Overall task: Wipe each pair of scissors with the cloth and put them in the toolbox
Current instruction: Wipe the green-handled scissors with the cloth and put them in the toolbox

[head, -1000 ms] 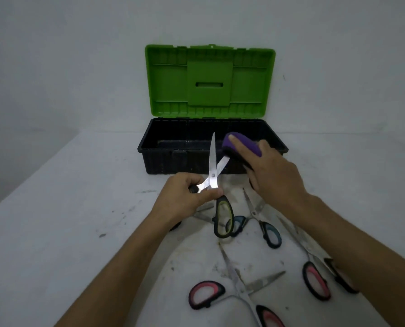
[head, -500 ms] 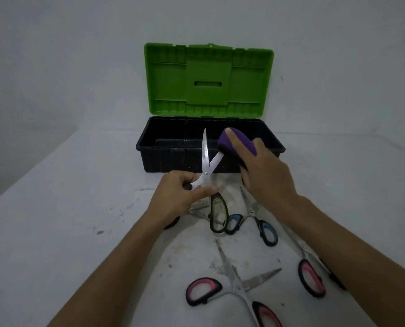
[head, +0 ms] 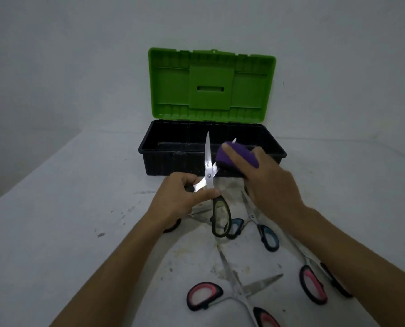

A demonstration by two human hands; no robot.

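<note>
My left hand (head: 182,197) grips a pair of green-handled scissors (head: 211,180) near the pivot, blades spread and pointing up in front of the toolbox. My right hand (head: 267,185) holds a folded purple cloth (head: 237,156) wrapped around the right blade, whose tip sticks out above the cloth. The black toolbox (head: 173,161) stands open behind, its green lid (head: 211,83) upright. Its inside looks dark and I cannot tell what lies in it.
On the stained white table (head: 79,232) lie more scissors: a blue-handled pair (head: 265,232), a pink-handled open pair (head: 234,291) at the front, another pink-handled pair (head: 312,279) under my right forearm. A wall rises behind the toolbox.
The purple cloth has slid up along the right blade, away from the pivot. My left hand keeps the scissors in nearly the same place.
</note>
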